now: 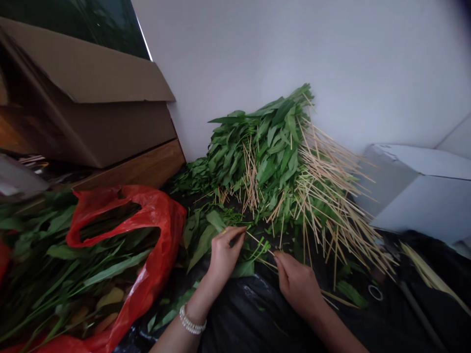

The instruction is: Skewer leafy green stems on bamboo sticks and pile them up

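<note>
Above the black plastic sheet (253, 304), my left hand (225, 252) pinches between thumb and forefinger at the upper end of a thin wooden skewer (253, 238), with a small green bit at its fingertips. My right hand (298, 282) is closed on the skewer's lower end. Bright green stem pieces (262, 247) sit at the skewer close to my right fingertips; whether they are pierced by it I cannot tell. Just beyond my hands rises a large pile of leafy greens (272, 142), with many wooden sticks (331, 166) poking out to the right. Loose leaves lie under my left hand.
A red plastic bag (167, 235) full of long leafy stems stands at left. Behind it, a cardboard box (121, 122) rests on a wooden surface. At right are a white box (434, 191), a pale ring (375, 292) and pale strips (423, 264). A white wall closes the back.
</note>
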A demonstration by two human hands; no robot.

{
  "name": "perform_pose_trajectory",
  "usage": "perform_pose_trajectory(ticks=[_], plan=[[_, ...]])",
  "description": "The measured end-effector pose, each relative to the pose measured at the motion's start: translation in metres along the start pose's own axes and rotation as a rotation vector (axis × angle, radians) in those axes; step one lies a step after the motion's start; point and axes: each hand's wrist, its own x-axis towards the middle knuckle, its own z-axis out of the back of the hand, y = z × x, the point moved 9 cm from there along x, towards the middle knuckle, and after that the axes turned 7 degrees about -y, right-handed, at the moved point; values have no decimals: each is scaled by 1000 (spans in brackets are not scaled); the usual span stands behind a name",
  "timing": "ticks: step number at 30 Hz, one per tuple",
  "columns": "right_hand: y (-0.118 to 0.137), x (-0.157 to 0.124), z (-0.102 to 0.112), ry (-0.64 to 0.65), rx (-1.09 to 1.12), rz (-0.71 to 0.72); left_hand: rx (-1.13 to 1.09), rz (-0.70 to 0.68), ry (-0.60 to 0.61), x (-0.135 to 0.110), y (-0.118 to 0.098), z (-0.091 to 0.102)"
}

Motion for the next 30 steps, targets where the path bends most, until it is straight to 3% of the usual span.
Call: perform_pose_trajectory(ticks=[16,30], plan=[[0,0,0,19,63,-45,108,36,-25,-1,10,3],[-3,-1,-3,44,49,-74,72,107,32,-7,26,-7]])
